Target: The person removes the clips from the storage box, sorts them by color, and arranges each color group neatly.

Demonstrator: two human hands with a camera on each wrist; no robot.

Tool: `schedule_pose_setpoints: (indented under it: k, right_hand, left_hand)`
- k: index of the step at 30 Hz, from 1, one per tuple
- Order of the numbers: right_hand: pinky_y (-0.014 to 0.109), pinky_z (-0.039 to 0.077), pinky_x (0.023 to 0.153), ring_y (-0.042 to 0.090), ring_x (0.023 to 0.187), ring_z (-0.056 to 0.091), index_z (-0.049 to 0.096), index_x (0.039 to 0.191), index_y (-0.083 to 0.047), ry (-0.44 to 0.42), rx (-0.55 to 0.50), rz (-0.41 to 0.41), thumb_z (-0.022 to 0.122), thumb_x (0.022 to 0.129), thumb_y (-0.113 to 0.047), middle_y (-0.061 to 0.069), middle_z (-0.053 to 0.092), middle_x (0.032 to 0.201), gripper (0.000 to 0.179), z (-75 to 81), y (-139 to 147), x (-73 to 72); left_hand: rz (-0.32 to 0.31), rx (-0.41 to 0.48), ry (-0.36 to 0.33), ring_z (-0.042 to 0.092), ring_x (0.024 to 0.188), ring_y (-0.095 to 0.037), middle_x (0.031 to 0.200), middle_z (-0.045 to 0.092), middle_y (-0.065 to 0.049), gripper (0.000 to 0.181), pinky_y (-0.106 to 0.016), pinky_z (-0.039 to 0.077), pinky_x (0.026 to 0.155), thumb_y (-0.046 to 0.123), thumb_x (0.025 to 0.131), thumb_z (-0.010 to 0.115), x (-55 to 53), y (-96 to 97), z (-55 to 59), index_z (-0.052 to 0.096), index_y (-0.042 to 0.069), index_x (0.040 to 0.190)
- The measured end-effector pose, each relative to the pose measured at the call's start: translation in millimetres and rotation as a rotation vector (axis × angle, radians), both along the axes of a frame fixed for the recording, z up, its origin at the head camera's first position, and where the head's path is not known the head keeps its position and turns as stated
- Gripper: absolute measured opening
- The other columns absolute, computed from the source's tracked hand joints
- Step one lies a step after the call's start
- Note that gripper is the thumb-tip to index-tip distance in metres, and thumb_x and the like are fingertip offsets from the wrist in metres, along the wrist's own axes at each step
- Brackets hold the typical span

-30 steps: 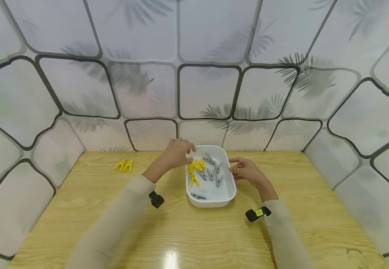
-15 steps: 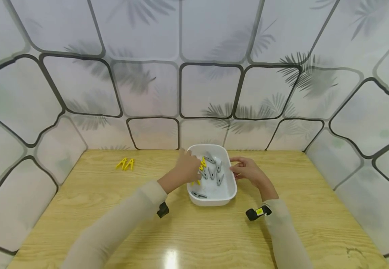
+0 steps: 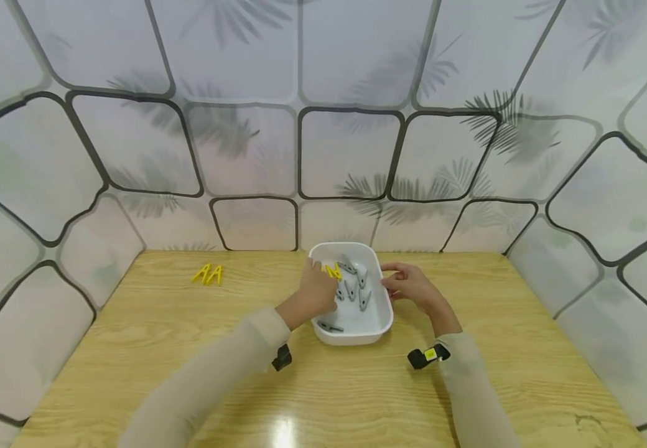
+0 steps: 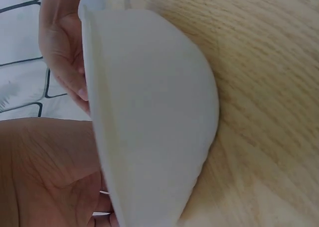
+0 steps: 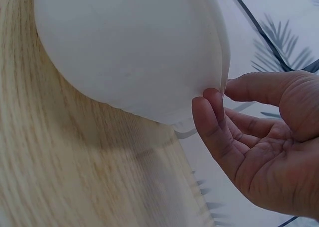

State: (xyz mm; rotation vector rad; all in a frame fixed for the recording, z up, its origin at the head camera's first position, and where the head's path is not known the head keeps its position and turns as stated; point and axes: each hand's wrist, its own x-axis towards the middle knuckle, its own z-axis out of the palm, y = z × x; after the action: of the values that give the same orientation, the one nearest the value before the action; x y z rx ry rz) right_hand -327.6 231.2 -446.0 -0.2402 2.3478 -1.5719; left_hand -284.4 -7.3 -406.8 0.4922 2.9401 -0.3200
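Observation:
A white plastic basin holds several grey clothespins and a few yellow clothespins. My left hand reaches over its left wall, fingers down inside among the clothespins. The back of that hand covers what the fingers touch, and in the left wrist view the basin's wall hides the fingertips. On the opposite side my right hand pinches the rim; the right wrist view shows its thumb and fingers on either side of the edge.
Two yellow clothespins lie on the wooden table to the left of the basin. A patterned wall rises directly behind the table, with more patterned panels at both sides.
My left hand has moved right and down, from the basin's left rim into the basin, over the yellow clothespins. My right hand keeps its place on the rim.

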Motion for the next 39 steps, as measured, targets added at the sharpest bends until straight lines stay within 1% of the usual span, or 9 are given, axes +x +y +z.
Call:
schedule_pose_setpoints:
  k: [3,13,19,22,24,27,31,35,39]
  right_hand:
    - [0.03,0.059,0.071,0.012,0.077,0.066,0.049,0.145,0.005,-0.004,0.005,-0.009,0.061,0.099,-0.006,0.015,0.07,0.097,0.048,1.1,-2.0,1.0]
    - [0.032,0.06,0.074,0.012,0.079,0.066,0.048,0.146,0.004,-0.006,0.015,-0.018,0.061,0.1,-0.008,0.014,0.07,0.099,0.049,1.5,-1.6,-0.5]
    - [0.031,0.06,0.074,0.012,0.079,0.066,0.048,0.146,0.003,-0.015,0.02,-0.023,0.061,0.1,-0.009,0.008,0.067,0.094,0.049,1.9,-1.6,0.1]
    - [0.031,0.06,0.074,0.012,0.08,0.066,0.048,0.146,0.003,-0.015,0.016,-0.023,0.061,0.1,-0.009,0.008,0.067,0.094,0.049,2.3,-1.9,0.1]
    - [0.031,0.06,0.074,0.012,0.079,0.066,0.049,0.146,0.002,-0.015,0.011,-0.024,0.062,0.1,-0.009,0.008,0.068,0.094,0.049,2.3,-2.2,0.0]
    - [0.032,0.06,0.074,0.012,0.08,0.066,0.048,0.146,0.003,-0.011,0.01,-0.016,0.062,0.1,-0.009,0.009,0.068,0.094,0.049,1.3,-1.6,-0.4]
    - [0.032,0.06,0.074,0.012,0.079,0.066,0.047,0.146,0.004,-0.011,0.002,-0.007,0.061,0.1,-0.009,0.009,0.068,0.094,0.05,4.3,-2.3,0.9]
    - [0.031,0.059,0.073,0.011,0.078,0.065,0.047,0.147,0.005,-0.012,-0.007,-0.007,0.061,0.101,-0.008,0.008,0.067,0.092,0.05,4.0,-1.9,0.1]
    - [0.029,0.059,0.072,0.011,0.078,0.065,0.047,0.147,0.005,-0.013,-0.008,-0.008,0.061,0.101,-0.008,0.006,0.067,0.09,0.05,-0.4,-0.2,-2.7]
  left_hand:
    - [-0.008,0.028,0.015,0.046,0.141,-0.033,0.125,0.072,-0.005,0.043,-0.052,0.018,0.124,0.045,0.09,0.073,0.4,-1.5,-5.6,0.072,0.019,0.124]
    - [-0.051,0.216,0.036,0.057,0.126,-0.035,0.109,0.076,-0.004,0.025,-0.061,0.018,0.122,0.033,0.084,0.08,-8.6,-10.9,-21.6,0.075,0.015,0.102]
    - [-0.075,0.361,-0.012,0.059,0.117,-0.032,0.11,0.076,-0.001,0.029,-0.068,0.014,0.12,0.026,0.081,0.084,-13.0,-18.3,-24.4,0.076,0.016,0.106]
    - [-0.074,0.359,-0.023,0.058,0.116,-0.031,0.103,0.075,0.0,0.029,-0.069,0.013,0.12,0.032,0.08,0.085,-15.3,-20.9,-25.1,0.075,0.016,0.102]
    - [-0.068,0.332,-0.021,0.056,0.116,-0.031,0.092,0.072,0.002,0.027,-0.069,0.013,0.12,0.037,0.079,0.085,-16.7,-21.9,-25.8,0.073,0.015,0.087]
    - [-0.052,0.305,-0.029,0.055,0.119,-0.031,0.075,0.063,0.003,0.038,-0.069,0.012,0.121,0.042,0.076,0.087,-17.9,-22.0,-27.0,0.061,0.016,0.067]
    - [-0.031,0.307,-0.056,0.057,0.123,-0.032,0.067,0.06,0.004,0.043,-0.067,0.008,0.123,0.043,0.074,0.089,-18.8,-21.2,-27.5,0.056,0.017,0.063]
    - [-0.042,0.335,-0.07,0.062,0.101,-0.023,0.065,0.059,0.005,0.039,-0.061,0.007,0.125,0.042,0.074,0.089,-21.1,-21.8,-29.1,0.06,0.017,0.066]
    - [-0.081,0.377,-0.075,0.055,0.076,-0.015,0.063,0.059,0.007,0.036,-0.054,0.009,0.127,0.038,0.074,0.09,-24.2,-22.8,-32.1,0.062,0.017,0.068]
